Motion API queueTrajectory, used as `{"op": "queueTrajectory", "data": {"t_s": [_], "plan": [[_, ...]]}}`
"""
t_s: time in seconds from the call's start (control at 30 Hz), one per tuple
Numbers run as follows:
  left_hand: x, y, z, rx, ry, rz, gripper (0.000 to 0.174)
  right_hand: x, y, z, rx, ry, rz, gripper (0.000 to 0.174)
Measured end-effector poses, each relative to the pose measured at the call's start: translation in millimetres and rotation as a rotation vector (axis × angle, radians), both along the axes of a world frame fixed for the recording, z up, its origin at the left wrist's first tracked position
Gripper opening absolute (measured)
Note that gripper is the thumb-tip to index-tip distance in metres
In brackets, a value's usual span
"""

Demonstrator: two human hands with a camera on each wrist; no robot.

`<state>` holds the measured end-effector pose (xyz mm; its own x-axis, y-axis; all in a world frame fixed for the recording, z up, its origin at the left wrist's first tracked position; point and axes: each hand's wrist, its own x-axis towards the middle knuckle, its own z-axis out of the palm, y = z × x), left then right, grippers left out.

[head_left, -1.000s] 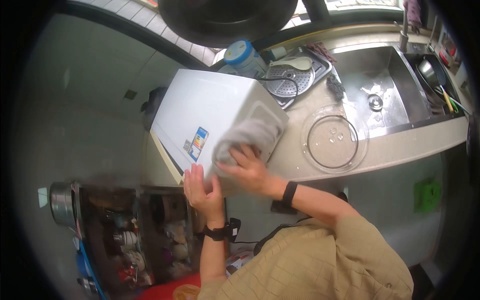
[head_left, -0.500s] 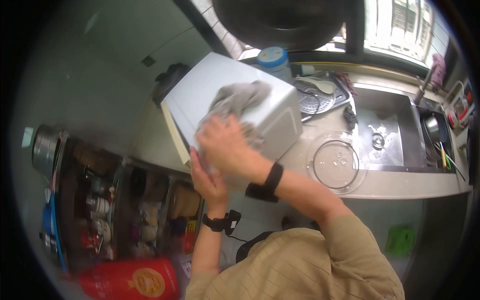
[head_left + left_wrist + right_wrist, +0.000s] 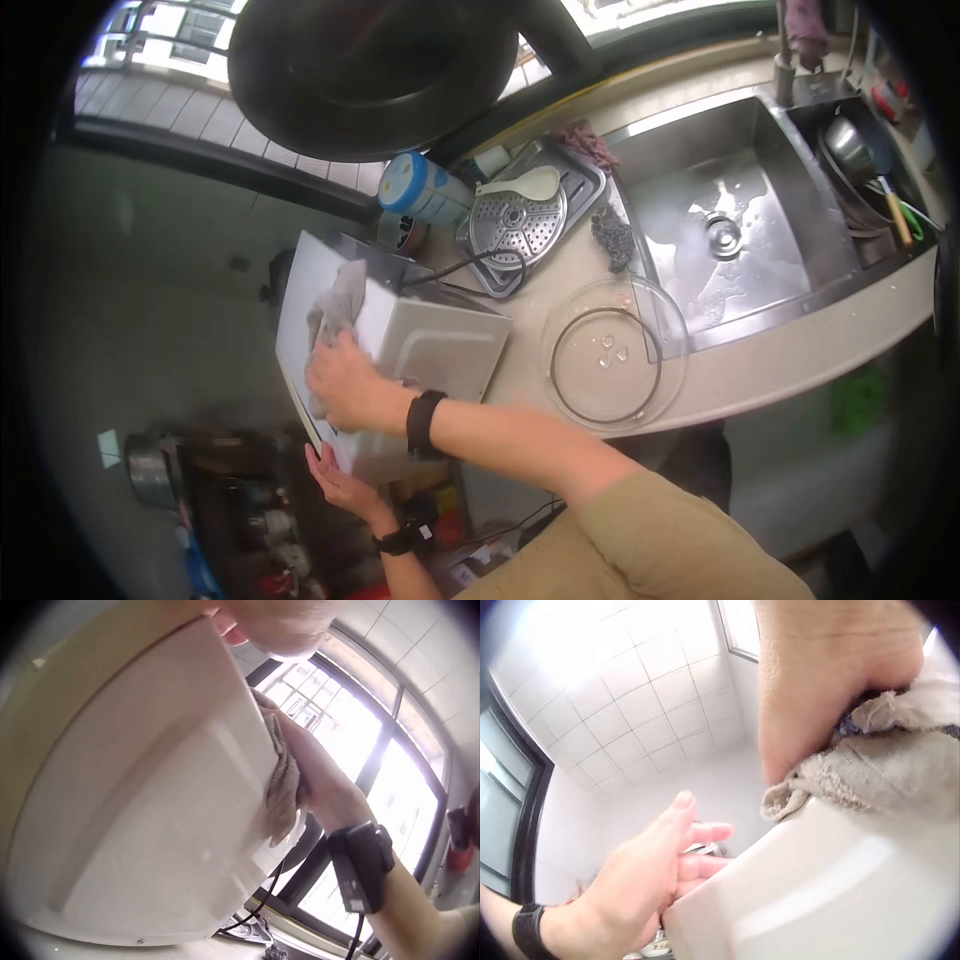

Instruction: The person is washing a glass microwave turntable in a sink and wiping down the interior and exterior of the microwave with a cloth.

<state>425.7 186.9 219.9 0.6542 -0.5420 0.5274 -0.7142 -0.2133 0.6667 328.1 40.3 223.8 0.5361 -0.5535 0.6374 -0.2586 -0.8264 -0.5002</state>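
A white microwave (image 3: 430, 350) stands on the counter, set at an angle. My right hand (image 3: 352, 388) grips a crumpled grey cloth (image 3: 337, 298) against its top, near the edge above the side panel. In the right wrist view the cloth (image 3: 885, 776) bunches under the palm and hangs a little over that edge. My left hand (image 3: 345, 488) is at the microwave's near lower corner, its fingers fairly straight. Seen from the right wrist, those left fingers (image 3: 701, 866) lie along the corner while the thumb points up.
A clear glass turntable plate (image 3: 675, 350) with a dark roller ring (image 3: 655, 375) lies on the counter by the sink (image 3: 800, 150). Behind are a perforated steel disc (image 3: 500, 235), a white spoon (image 3: 535, 185), a scouring pad (image 3: 612, 238) and a blue-lidded canister (image 3: 425, 190). A dark wok (image 3: 370, 80) hangs overhead.
My right hand has moved with the cloth from the side edge across the microwave's top. The left hand stays at the near corner. The head view has shifted and turned.
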Motion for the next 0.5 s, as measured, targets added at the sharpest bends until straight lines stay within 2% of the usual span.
{"op": "queueTrajectory", "data": {"t_s": [0.13,0.2,0.23,0.3,0.43,0.5], "plan": [[-21,-40,27,0.069,-0.02,0.104,0.057,2,6,-6,-0.074,-0.062,-0.036,0.042],[-25,-56,31,0.265,-0.12,-0.06,0.062,-11,5,-4,-0.131,-0.014,-0.052,0.036],[-20,-60,31,0.27,-0.13,-0.047,0.062,-13,3,-2,-0.127,-0.027,-0.041,0.036],[-8,-67,29,0.26,0.176,-0.28,0.061,-17,2,0,-0.112,0.059,-0.02,0.033],[8,-79,31,0.255,0.295,-0.322,0.058,-14,-1,7,-0.137,0.202,0.089,0.036],[7,-72,33,0.244,0.391,-0.325,0.056,-8,-3,13,-0.057,0.253,0.084,0.036]]}}
